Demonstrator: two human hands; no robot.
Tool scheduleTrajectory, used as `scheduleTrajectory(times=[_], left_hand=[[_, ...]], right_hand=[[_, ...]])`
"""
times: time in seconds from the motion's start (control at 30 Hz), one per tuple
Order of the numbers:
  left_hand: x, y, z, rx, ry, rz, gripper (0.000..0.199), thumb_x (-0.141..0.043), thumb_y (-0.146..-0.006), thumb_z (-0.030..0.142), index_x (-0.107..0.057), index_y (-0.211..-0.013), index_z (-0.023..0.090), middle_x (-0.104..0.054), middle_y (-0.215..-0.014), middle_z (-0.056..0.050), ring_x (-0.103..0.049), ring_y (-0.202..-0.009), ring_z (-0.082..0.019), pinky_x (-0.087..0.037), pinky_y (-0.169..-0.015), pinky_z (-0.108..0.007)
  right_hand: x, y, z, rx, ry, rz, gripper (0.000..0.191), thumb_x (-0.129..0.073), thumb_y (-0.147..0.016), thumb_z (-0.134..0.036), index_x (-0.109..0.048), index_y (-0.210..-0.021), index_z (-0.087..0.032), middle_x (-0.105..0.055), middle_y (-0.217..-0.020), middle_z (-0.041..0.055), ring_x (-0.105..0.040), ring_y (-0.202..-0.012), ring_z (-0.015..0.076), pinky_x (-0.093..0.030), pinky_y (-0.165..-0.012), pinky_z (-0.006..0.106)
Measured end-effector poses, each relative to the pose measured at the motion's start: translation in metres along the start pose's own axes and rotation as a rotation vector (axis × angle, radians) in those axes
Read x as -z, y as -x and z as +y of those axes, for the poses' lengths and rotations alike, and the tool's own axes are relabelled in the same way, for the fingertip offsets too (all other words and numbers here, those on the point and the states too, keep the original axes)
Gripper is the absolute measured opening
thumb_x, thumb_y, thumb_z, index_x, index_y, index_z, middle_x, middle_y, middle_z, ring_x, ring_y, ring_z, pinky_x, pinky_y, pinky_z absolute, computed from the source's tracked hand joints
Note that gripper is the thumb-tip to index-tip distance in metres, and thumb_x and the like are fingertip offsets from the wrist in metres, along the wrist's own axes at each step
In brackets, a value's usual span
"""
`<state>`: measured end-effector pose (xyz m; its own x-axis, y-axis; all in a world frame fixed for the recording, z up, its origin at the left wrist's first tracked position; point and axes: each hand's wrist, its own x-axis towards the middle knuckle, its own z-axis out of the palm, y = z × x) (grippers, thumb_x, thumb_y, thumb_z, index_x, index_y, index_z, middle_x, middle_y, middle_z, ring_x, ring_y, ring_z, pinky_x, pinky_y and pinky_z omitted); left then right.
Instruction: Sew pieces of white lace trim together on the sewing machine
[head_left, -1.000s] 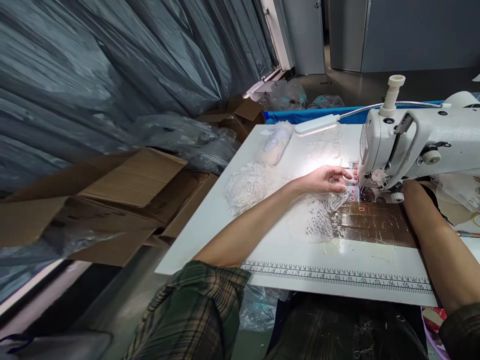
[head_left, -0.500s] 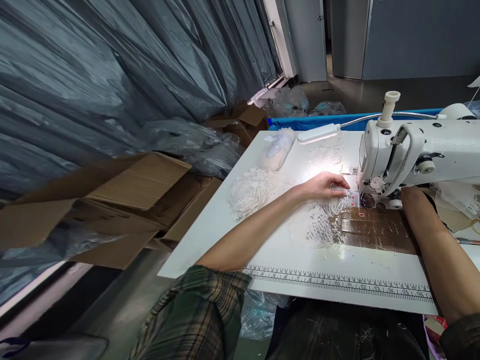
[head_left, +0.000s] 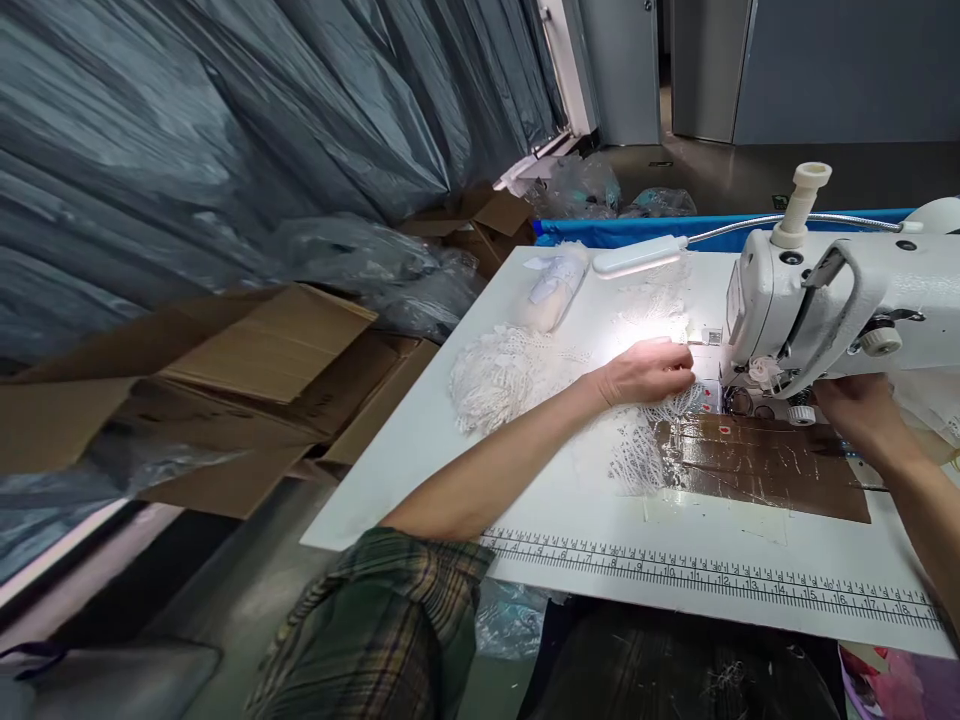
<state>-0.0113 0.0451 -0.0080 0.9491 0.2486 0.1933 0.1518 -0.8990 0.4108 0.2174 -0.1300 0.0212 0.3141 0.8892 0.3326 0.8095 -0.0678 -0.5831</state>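
White lace trim (head_left: 637, 455) lies bunched on the table at the left of a white sewing machine (head_left: 780, 290). My left hand (head_left: 654, 370) is curled closed on the lace, just left of the machine's needle area, with its fingertips mostly tucked from sight. Beneath the machine's arm is my right hand (head_left: 855, 405), close to the right side of the sewing head. Its fingers are partly hidden by the machine, so I cannot tell what they hold. A larger heap of lace (head_left: 499, 378) rests beside my left forearm.
A wrapped pale roll (head_left: 553, 290) and a white lamp (head_left: 640, 256) lie at the table's back. Brown tape (head_left: 765, 470) covers the surface before the machine, and a printed ruler (head_left: 720, 580) runs along the front edge. Open cardboard boxes (head_left: 270, 345) stand left.
My left hand's fingers have curled in more tightly over the lace. My right hand has shifted slightly right and more of it shows. The view has moved a little.
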Motion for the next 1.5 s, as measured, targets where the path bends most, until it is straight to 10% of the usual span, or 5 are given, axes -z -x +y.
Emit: scheduleTrajectory(times=[0.47, 0.7, 0.93, 1.33, 1.5], left_hand=[[-0.002, 0.011, -0.006, -0.099, -0.039, -0.016, 0.034, -0.039, -0.094, 0.035, -0.050, -0.064, 0.022, -0.060, -0.079, -0.009, -0.055, -0.073, -0.018, -0.048, -0.073, -0.039], [0.000, 0.005, 0.001, 0.031, 0.207, 0.047, 0.021, -0.048, -0.092, 0.038, -0.057, -0.090, 0.019, -0.069, -0.095, -0.010, -0.063, -0.088, -0.019, -0.052, -0.081, -0.037], [0.013, 0.004, 0.010, 0.297, 0.790, -0.155, 0.053, -0.073, -0.077, 0.038, -0.050, -0.119, 0.015, -0.071, -0.094, -0.007, -0.067, -0.086, -0.018, -0.050, -0.075, -0.030], [0.011, 0.000, 0.007, 0.291, 0.853, -0.134, 0.053, -0.075, -0.076, 0.031, -0.051, -0.121, 0.014, -0.073, -0.094, -0.008, -0.067, -0.087, -0.017, -0.048, -0.077, -0.032], [0.010, -0.002, 0.007, 0.248, 0.804, -0.152, 0.051, -0.071, -0.077, 0.032, -0.052, -0.121, 0.013, -0.071, -0.091, -0.007, -0.066, -0.084, -0.016, -0.049, -0.075, -0.030]], right_hand=[[-0.001, 0.045, 0.015, 0.296, 0.119, 0.173, 0.022, -0.049, -0.092, -0.024, -0.069, -0.100, -0.020, -0.072, -0.093, 0.0077, -0.068, -0.080, 0.0198, -0.056, -0.072, 0.034], [0.014, 0.047, 0.021, 0.268, 0.083, -0.002, 0.026, -0.050, -0.089, -0.032, -0.071, -0.100, -0.023, -0.072, -0.094, 0.0064, -0.069, -0.082, 0.0203, -0.056, -0.069, 0.033], [0.022, 0.053, 0.039, 0.123, 0.196, -0.198, 0.043, -0.057, -0.075, -0.041, -0.072, -0.109, -0.017, -0.067, -0.115, 0.0147, -0.070, -0.093, 0.0293, -0.059, -0.074, 0.040], [0.005, 0.043, 0.020, 0.282, 0.147, -0.052, 0.032, -0.041, -0.089, -0.039, -0.064, -0.078, -0.020, -0.073, -0.092, 0.0130, -0.070, -0.084, 0.0235, -0.056, -0.076, 0.036], [0.002, 0.045, 0.006, 0.049, 0.069, -0.035, 0.029, -0.038, -0.089, -0.045, -0.055, -0.085, -0.022, -0.062, -0.057, 0.0036, -0.060, -0.051, 0.0199, -0.048, -0.057, 0.033]])
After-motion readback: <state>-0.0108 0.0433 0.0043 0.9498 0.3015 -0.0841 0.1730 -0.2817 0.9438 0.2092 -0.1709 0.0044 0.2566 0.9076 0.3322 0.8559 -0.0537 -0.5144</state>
